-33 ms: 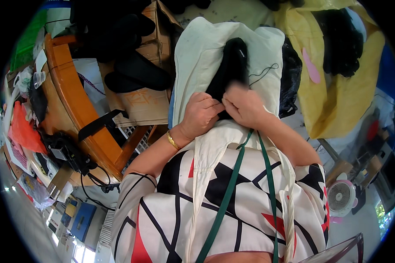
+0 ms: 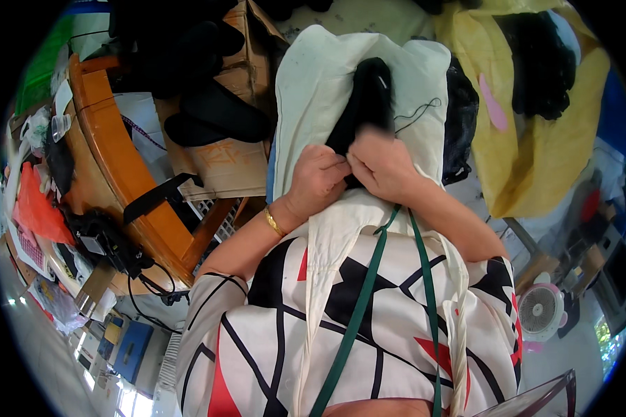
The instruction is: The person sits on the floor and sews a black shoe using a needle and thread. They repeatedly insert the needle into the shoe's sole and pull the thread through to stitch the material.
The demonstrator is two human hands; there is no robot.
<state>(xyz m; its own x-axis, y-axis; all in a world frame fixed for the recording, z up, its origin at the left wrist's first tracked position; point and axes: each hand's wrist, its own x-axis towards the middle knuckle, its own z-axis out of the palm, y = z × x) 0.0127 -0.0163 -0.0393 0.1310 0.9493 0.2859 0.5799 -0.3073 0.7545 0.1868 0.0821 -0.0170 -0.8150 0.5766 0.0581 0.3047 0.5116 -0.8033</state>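
Both hands closed on black fabric, frame centre.
Left hand (image 2: pixel 318 182) and right hand (image 2: pixel 381 165) pinching black fabric piece (image 2: pixel 367 97) over cream cloth (image 2: pixel 313 90); yellow sack (image 2: pixel 528 139) of dark items upper right.

brown cardboard box (image 2: pixel 222 149) upper left

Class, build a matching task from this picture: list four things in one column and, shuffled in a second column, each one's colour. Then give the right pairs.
Things:
1. Fuzzy piece held by both hands
2. Cloth spread under it
3. Large sack
4. Strap over the person's chest

Colours:
A. green
B. black
C. yellow
D. cream

Pairs: 1-B, 2-D, 3-C, 4-A
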